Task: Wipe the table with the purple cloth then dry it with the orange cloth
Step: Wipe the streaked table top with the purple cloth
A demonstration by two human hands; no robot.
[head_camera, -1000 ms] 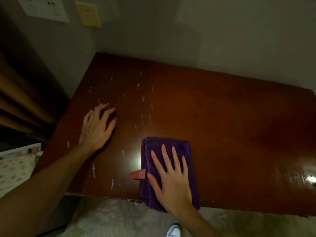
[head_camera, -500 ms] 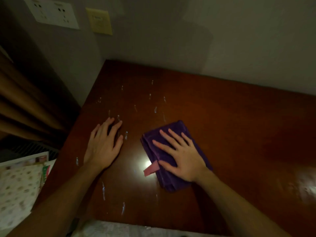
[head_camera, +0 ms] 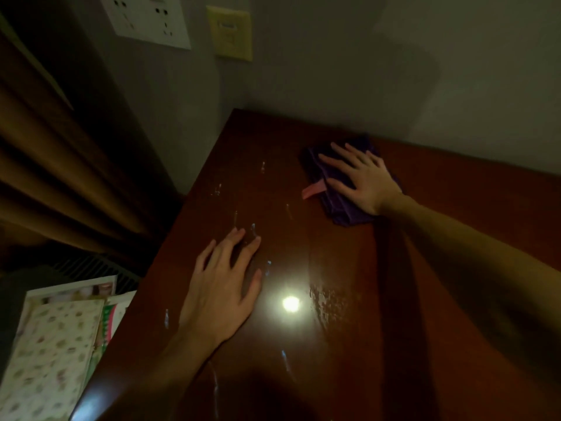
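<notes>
- Brown curtain (head_camera: 60, 183) hangs at far left, and patterned paper items (head_camera: 51, 344) lie below it.
- White socket plate (head_camera: 145, 19) and yellow switch plate (head_camera: 230, 34) are on the grey wall.
- Left hand (head_camera: 221, 287) lies flat on the wet, dark wood surface (head_camera: 455, 232), fingers (head_camera: 233, 241) spread wide, holding nothing.
- Right hand (head_camera: 364, 180) presses flat on the folded purple cloth (head_camera: 343, 214) near the far edge by the wall, fingers spread; a pink tag (head_camera: 312, 189) sticks out to the left.

Single head-worn view, looking forward and down, close over the table (head_camera: 425, 268), toward its wall corner
</notes>
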